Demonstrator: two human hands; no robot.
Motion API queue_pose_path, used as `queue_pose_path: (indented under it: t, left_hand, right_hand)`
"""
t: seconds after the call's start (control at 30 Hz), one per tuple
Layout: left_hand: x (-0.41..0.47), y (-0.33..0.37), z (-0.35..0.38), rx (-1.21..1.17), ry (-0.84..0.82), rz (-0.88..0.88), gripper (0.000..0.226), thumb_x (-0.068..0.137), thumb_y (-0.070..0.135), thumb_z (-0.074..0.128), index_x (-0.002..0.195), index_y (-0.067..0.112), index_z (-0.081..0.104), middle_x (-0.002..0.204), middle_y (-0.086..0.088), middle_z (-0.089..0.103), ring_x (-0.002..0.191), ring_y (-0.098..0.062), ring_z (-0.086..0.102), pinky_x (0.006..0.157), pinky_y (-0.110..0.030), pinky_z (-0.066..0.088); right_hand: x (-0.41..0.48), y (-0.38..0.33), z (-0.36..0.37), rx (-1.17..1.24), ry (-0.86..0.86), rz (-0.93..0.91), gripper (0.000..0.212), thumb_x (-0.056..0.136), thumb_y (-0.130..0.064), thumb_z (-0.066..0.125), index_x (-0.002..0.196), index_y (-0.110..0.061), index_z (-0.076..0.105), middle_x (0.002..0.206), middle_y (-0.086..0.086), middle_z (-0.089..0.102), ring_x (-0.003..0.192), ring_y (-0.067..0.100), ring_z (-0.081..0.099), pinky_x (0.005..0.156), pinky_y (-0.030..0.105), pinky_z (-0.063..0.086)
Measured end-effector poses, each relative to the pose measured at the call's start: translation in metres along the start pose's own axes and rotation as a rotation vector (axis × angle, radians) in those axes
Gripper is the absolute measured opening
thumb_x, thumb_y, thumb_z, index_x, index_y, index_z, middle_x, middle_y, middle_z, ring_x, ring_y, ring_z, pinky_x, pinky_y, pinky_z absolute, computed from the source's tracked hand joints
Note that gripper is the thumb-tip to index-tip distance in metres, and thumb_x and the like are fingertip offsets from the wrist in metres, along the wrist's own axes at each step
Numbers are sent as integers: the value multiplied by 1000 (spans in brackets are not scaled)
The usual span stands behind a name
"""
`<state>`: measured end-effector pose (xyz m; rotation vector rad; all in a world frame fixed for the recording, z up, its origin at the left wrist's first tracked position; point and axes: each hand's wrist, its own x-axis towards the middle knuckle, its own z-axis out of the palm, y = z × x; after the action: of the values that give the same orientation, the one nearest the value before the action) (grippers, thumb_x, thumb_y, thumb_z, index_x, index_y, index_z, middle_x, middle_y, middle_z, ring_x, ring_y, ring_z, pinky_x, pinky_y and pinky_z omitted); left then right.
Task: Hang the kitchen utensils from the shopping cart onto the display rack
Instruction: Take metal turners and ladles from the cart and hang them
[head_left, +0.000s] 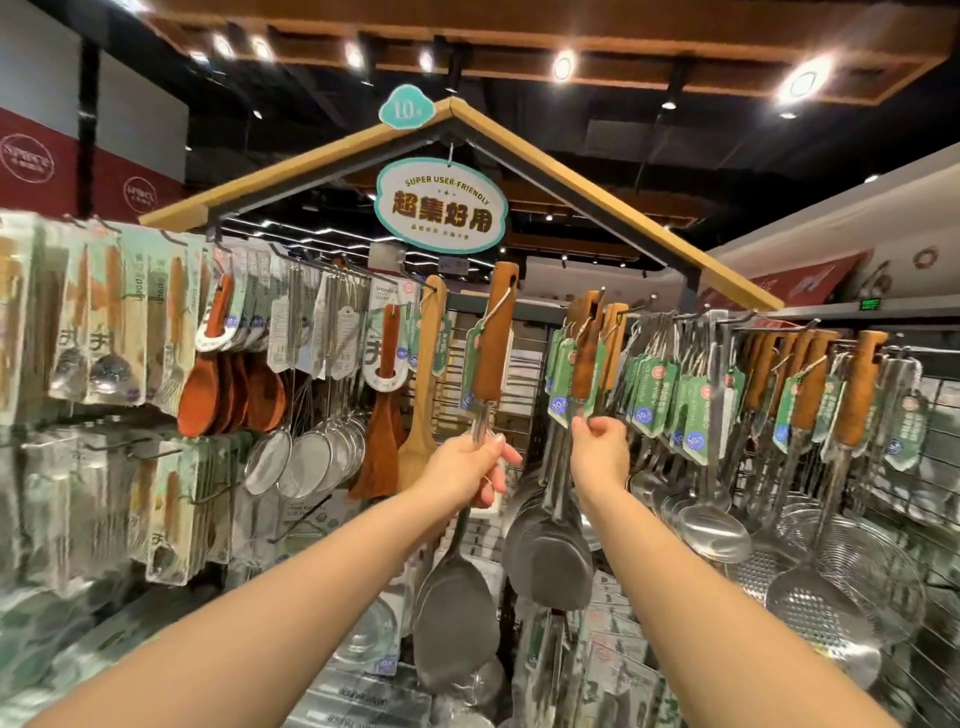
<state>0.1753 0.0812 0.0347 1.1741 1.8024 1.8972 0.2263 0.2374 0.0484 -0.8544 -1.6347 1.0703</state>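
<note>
My left hand (467, 467) grips the metal shaft of a steel spatula (454, 608) with a brown wooden handle and a green tag, held upright in front of the display rack (519, 306). Its handle top reaches above the rack's bar, beside a hook. My right hand (600, 449) pinches the shaft of a hanging spatula (553, 561) in a bunch of the same kind on a hook just right of centre. The shopping cart is out of view.
Wooden spoons (223, 384), mesh strainers (306, 462) and packaged utensils (104, 332) hang to the left. Ladles (714, 525) and skimmers (826, 618) hang to the right. An oval sign (440, 207) hangs under the rack's wooden roof. Boxed goods sit on low shelves below.
</note>
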Motion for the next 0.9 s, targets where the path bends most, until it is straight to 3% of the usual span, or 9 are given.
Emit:
queue_pose_path:
  t: [0.07,0.17,0.23,0.33,0.4,0.47,0.53,0.6,0.9]
  left_hand:
    - [0,3,3,-6,-43,9,34,101,20,36,81,12,62,46,5,53,36,-4,43,43,-18,37]
    - [3,10,18,-16,-134,7,37,102,19,36,77,12,62,47,4,56,36,-6,44,43,-18,37]
    - [6,17,31,-23,-178,12,41,102,18,37,67,8,57,43,3,55,34,-6,45,42,-17,38]
    - [10,29,46,-86,-215,5,40,100,19,40,65,6,53,42,-1,56,34,-9,46,40,-17,39]
    - [11,35,53,-123,-255,-6,37,100,21,40,69,6,53,46,-2,57,36,-10,47,41,-18,39]
    - [11,38,60,-163,-285,-26,34,100,21,41,72,6,52,47,-2,57,39,-11,48,42,-21,39]
    - [10,38,65,-206,-307,-59,32,99,21,43,74,5,52,48,-3,57,40,-13,49,42,-22,40]
    - [9,37,68,-223,-328,-97,27,98,18,45,76,4,53,50,-4,57,42,-14,50,42,-23,41]
    - [15,35,69,-219,-365,-188,20,96,14,45,84,1,54,50,-5,57,41,-15,52,41,-24,43]
  right_hand:
    - [-13,-9,-6,85,80,-113,22,95,-30,49,110,-14,53,108,2,57,94,20,55,79,30,40]
    - [-40,-28,-15,208,-74,-282,17,98,-29,45,102,-18,57,97,-3,61,85,11,55,77,30,44]
    - [-52,-41,-22,240,-200,-318,21,100,-31,42,98,-21,60,86,-9,60,79,9,56,74,29,46]
    - [-53,-51,-36,255,-215,-306,29,99,-34,43,77,-26,59,73,-11,58,67,18,57,64,36,46]
    - [-51,-52,-47,249,-218,-321,32,98,-34,45,71,-24,56,65,-8,54,53,17,51,50,31,43]
    - [-51,-53,-56,220,-228,-337,28,97,-33,48,74,-21,59,64,-6,53,53,12,49,45,23,41]
    - [-51,-54,-61,162,-230,-314,24,96,-33,49,83,-17,62,67,-5,54,57,8,50,47,18,42]
    - [-51,-53,-63,114,-234,-295,27,96,-37,49,88,-16,64,68,-5,56,62,9,52,57,22,42]
    - [-39,-49,-55,-61,-151,-261,36,95,-45,44,89,-15,65,73,-5,59,73,14,55,71,32,45]
